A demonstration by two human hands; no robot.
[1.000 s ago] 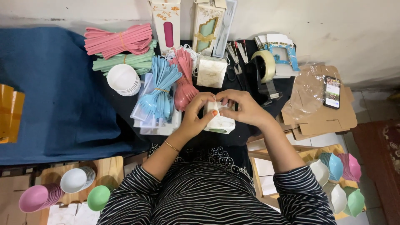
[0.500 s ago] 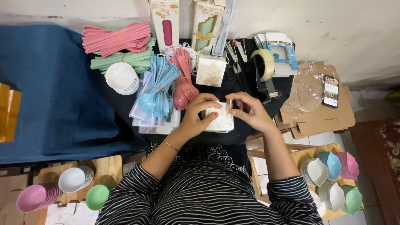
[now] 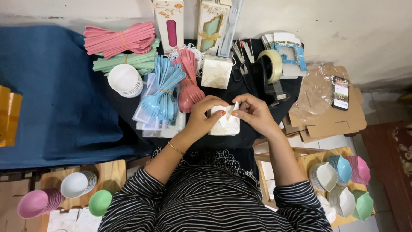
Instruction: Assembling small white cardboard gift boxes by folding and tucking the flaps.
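White card is pinched between my fingertips: my left hand and right hand both close on the top flaps of a small white gift box. The box rests on black cloth. Just left of the box lies a bundle of blue plastic forks; beyond it sits a tape dispenser.

Spoon bundle lies left of box — tape dispenser behind.
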